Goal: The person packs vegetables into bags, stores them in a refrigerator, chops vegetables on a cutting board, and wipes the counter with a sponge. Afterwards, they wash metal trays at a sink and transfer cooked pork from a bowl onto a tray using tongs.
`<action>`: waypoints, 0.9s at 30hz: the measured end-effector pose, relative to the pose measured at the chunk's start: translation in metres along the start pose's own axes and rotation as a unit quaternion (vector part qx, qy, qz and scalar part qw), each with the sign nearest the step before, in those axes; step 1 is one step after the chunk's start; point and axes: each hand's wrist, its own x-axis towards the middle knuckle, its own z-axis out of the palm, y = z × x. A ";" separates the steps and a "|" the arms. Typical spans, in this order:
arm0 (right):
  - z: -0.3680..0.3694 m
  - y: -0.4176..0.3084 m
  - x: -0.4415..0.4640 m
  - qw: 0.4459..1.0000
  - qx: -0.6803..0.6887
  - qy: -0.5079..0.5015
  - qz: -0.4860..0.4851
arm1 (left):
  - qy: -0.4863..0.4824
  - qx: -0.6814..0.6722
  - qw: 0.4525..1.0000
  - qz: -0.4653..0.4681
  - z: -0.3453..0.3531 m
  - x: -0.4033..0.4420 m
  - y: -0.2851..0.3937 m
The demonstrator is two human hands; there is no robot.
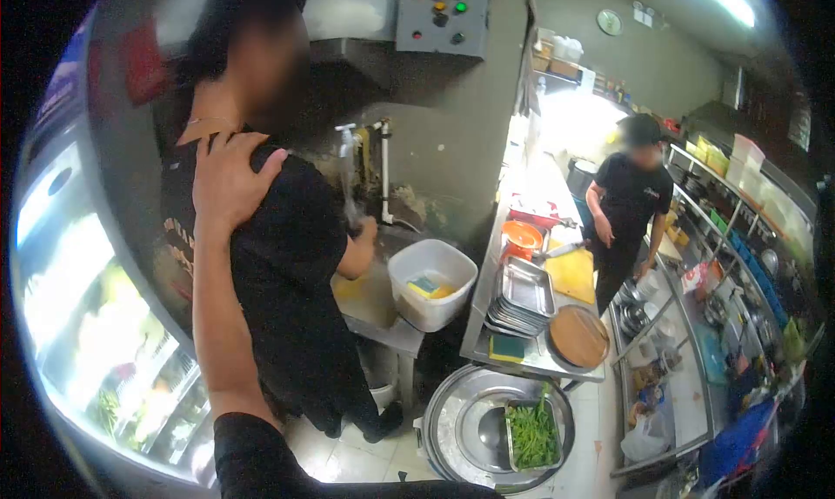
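Observation:
My left hand [230, 177] lies flat on the shoulder of a co-worker [291, 212] in a black shirt. Its fingers are laid over the shoulder near the collar, thumb apart to the right, and it holds nothing. My right hand is out of view. The co-worker stands at a metal sink [370, 303], one arm reaching toward a tap [346, 138]; what that hand holds I cannot make out. On the sink's right side sits a white plastic tub [435, 269] with a yellow-and-green sponge [424, 286] in it.
A steel counter carries stacked metal trays [526, 289], a round wooden board [578, 335] and an orange bowl [522, 236]. Below, greens [532, 438] lie in a tray on a large metal basin [452, 421]. Another person [633, 195] stands by shelves at right. A lit fridge [104, 325] is left.

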 end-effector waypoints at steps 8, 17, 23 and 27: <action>-0.020 0.040 -0.004 1.000 0.009 0.010 0.014 | -0.260 -0.085 0.960 -0.065 0.013 0.059 0.027; -0.006 0.010 -0.023 0.999 0.001 0.031 0.042 | -0.165 -0.278 0.940 -0.107 0.042 0.047 0.017; 0.007 0.004 -0.025 0.999 -0.009 0.016 0.040 | -0.196 -0.364 0.907 -0.085 0.058 0.059 0.002; 0.007 0.009 -0.021 0.998 -0.039 -0.005 0.056 | -0.215 -0.356 0.908 -0.052 0.085 0.080 0.000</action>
